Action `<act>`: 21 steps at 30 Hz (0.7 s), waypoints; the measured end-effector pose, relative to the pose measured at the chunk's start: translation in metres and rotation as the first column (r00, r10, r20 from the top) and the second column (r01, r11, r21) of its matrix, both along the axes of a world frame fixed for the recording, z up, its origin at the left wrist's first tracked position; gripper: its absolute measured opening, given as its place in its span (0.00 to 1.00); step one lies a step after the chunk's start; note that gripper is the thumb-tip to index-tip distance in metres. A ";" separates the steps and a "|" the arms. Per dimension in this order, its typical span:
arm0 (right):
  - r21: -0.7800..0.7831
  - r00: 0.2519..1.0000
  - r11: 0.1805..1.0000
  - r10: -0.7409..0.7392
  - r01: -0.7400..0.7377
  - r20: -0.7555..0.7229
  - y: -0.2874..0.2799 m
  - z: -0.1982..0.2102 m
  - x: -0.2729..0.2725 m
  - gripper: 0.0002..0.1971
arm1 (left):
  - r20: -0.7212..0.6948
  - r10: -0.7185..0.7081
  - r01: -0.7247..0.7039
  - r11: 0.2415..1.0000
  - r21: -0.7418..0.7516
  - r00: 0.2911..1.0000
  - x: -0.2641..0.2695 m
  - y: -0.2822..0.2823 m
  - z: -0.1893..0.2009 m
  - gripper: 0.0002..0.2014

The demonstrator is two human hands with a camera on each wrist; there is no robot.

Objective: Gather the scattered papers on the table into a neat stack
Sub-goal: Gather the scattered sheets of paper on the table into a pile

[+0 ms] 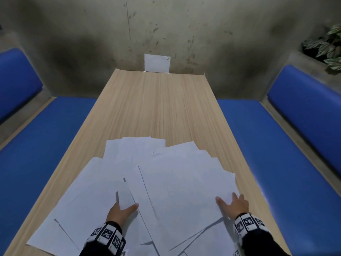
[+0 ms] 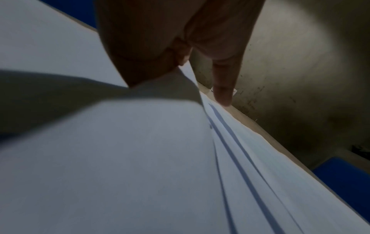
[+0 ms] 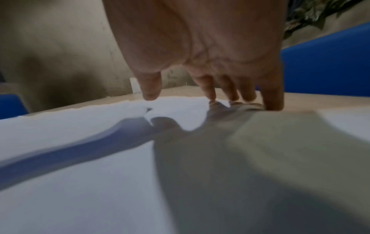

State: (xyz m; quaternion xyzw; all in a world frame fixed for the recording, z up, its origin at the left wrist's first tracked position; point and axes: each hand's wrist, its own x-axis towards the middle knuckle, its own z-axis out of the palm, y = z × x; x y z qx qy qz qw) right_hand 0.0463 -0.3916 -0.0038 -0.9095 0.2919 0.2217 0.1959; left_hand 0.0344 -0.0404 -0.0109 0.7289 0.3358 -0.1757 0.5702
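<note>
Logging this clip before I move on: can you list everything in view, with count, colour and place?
papers: many overlapping sheets, exact count unclear, white, fanned across the near end of the table
table: one, light wood, centre, running to the wall
small paper: one, white, on the wall above the table's far edge
benches: blue padded seats with backrests, either side of the table
plant: one, green with pale markings, far right ledge
wall: grey, stained, behind the table
left hand: fingers tucked under a sheet, thumb on top
right hand: fingers spread on the papers' right edge
</note>
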 end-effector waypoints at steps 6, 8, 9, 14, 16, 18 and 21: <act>-0.008 0.991 0.994 0.104 -0.105 -0.084 0.050 -0.008 -0.023 0.50 | -0.028 0.034 -0.039 0.979 -0.200 0.999 0.003 -0.008 -0.005 0.33; -0.052 0.994 0.993 0.107 -0.108 -0.018 0.052 -0.005 -0.023 0.46 | -0.021 -0.005 0.000 0.980 -0.201 1.000 0.002 -0.008 0.004 0.22; -0.051 0.995 0.994 0.095 -0.094 0.021 0.049 -0.004 -0.022 0.43 | -0.026 -0.022 0.016 0.977 -0.214 0.999 0.001 -0.006 0.007 0.20; 0.018 0.994 0.997 0.070 -0.072 0.089 0.043 -0.001 -0.016 0.45 | -0.066 -0.209 0.183 0.941 -0.284 0.976 0.001 -0.001 0.009 0.43; 0.068 0.995 0.998 -0.005 -0.002 0.096 0.046 -0.001 -0.010 0.48 | -0.089 -0.246 0.212 0.936 -0.280 0.965 0.003 -0.003 0.003 0.49; 0.117 0.994 0.990 -0.088 0.081 0.059 0.048 0.001 -0.005 0.47 | -0.086 -0.266 0.239 0.941 -0.239 0.960 0.007 -0.007 -0.007 0.50; 0.206 0.998 0.977 -0.065 0.061 0.011 0.049 0.000 0.003 0.36 | -0.068 -0.295 0.280 0.944 -0.173 0.953 0.011 -0.013 -0.021 0.50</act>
